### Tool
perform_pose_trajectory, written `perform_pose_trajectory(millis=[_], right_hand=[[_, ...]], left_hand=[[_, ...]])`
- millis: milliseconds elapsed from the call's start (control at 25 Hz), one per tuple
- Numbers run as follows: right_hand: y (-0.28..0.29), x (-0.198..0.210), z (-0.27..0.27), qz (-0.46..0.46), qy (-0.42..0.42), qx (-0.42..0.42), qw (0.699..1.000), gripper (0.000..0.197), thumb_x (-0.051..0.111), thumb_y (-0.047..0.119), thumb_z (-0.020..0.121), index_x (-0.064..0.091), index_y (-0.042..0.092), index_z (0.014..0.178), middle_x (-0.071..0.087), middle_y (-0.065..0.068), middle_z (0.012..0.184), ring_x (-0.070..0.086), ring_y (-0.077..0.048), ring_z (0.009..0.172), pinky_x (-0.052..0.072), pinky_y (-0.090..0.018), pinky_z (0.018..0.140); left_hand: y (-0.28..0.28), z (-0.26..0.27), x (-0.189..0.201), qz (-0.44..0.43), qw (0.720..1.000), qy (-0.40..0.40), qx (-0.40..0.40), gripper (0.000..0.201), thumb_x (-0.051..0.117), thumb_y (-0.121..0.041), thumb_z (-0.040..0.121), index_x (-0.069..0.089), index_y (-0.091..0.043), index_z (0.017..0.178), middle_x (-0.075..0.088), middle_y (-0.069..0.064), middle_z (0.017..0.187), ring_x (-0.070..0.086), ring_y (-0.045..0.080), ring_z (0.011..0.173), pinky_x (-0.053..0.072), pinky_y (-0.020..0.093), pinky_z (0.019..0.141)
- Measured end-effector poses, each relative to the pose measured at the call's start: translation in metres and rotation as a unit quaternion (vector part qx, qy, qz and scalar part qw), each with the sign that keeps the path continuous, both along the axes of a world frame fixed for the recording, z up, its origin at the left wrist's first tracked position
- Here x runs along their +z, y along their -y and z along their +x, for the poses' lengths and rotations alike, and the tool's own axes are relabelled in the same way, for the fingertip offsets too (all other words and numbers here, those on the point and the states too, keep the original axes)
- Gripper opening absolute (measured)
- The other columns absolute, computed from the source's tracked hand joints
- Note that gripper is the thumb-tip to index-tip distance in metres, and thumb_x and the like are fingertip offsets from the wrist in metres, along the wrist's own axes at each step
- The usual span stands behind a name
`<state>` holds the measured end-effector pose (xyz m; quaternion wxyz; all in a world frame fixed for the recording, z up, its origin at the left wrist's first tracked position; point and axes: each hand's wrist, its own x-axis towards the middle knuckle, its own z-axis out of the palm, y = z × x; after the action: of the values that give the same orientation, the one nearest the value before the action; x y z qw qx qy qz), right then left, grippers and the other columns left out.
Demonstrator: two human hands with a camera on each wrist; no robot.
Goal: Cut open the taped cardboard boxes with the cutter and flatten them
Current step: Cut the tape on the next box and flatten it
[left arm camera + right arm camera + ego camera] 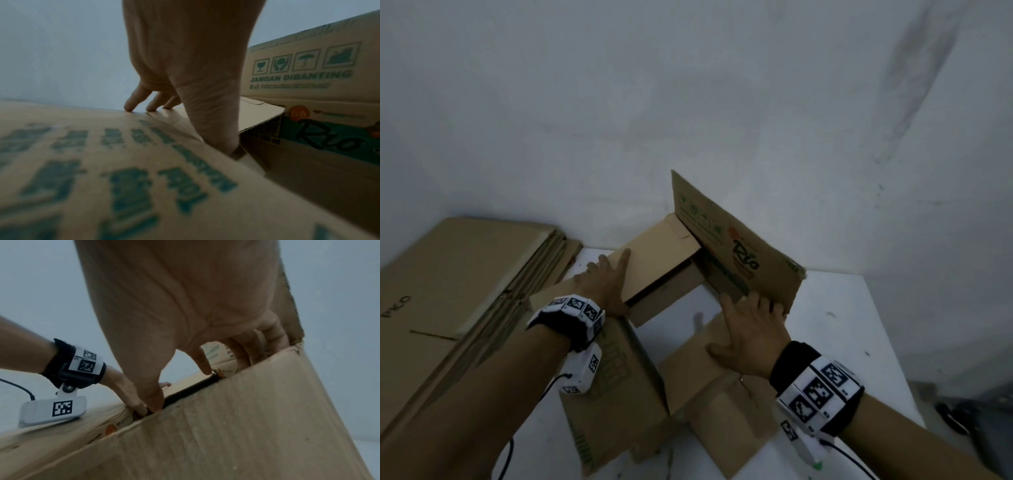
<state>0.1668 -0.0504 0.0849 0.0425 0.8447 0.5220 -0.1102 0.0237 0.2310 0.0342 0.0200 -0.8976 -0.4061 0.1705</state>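
A person leans over a white table (842, 308) set against a pale grey wall (688, 102), both bare forearms reaching forward. Each wrist wears a black band with white tags printed in black square codes.

On the table lies a brown cardboard box (654, 263) printed in green, opened out and partly collapsed. One of its panels (736, 246) stands upright at the far side, carrying the word "Rio" and a row of green handling symbols; the left wrist view shows the words "JANGAN DIBANTING" beneath those symbols.

The left hand (606, 284) lies spread on a plain brown flap (650, 253) of the box, fingers straight and fanned, the fingertips (129, 108) touching the cardboard and the thumb pressed down at the flap's near edge.

The right hand (750, 335) rests on the near right panel of the same box, fingers spread wide, with its fingertips at the lower edge of the upright panel. It holds nothing.

To the left, a stack of flattened brown cardboard boxes (448, 291) lies on the table, reaching back to the wall.

The cutter does not show in any view.
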Motion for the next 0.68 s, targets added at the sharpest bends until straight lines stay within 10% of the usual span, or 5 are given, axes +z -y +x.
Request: perform_pose_trajectory(millis=[160,280,520,680], right_hand=[[-0.002,0.01,0.014,0.089,-0.066,-0.037,0.993,0.089,0.07,0.06,0.075,0.025,0.027,0.144,0.026,-0.01,0.13,0.035,-0.033,0.116,0.039,-0.044,0.096],[0.008,0.011,0.024,0.147,-0.14,-0.022,0.979,0.105,0.08,0.059,0.065,0.023,0.032,0.149,0.023,-0.008,0.142,0.027,-0.03,0.128,0.039,-0.041,0.105],[0.056,-0.004,0.044,0.083,-0.229,0.085,0.966,0.149,0.094,0.046,0.052,-0.02,0.052,0.148,0.03,0.0,0.148,0.033,-0.024,0.132,0.034,-0.046,0.112],[0.073,-0.01,0.062,0.172,-0.2,0.074,0.962,0.137,0.086,0.025,0.067,-0.023,0.059,0.141,0.036,-0.001,0.146,0.042,-0.022,0.13,0.041,-0.033,0.108]], left_hand=[[-0.017,-0.012,0.029,-0.113,0.985,0.132,-0.022,0.094,0.056,-0.047,0.08,0.012,-0.023,0.16,0.044,0.021,0.146,0.052,0.036,0.124,0.046,0.034,0.098],[-0.034,-0.034,0.055,-0.139,0.906,0.395,0.064,0.024,0.057,-0.02,0.096,0.072,-0.002,0.1,0.072,0.018,0.097,0.065,0.032,0.086,0.045,0.028,0.068],[-0.032,-0.074,0.075,-0.211,0.767,0.56,0.233,0.019,0.069,-0.021,0.093,0.064,-0.005,0.083,0.068,0.013,0.079,0.064,0.03,0.073,0.054,0.026,0.053],[-0.028,-0.089,0.061,-0.215,0.728,0.607,0.235,0.033,0.062,-0.023,0.099,0.056,0.006,0.113,0.062,0.017,0.08,0.06,0.022,0.06,0.047,0.024,0.045]])
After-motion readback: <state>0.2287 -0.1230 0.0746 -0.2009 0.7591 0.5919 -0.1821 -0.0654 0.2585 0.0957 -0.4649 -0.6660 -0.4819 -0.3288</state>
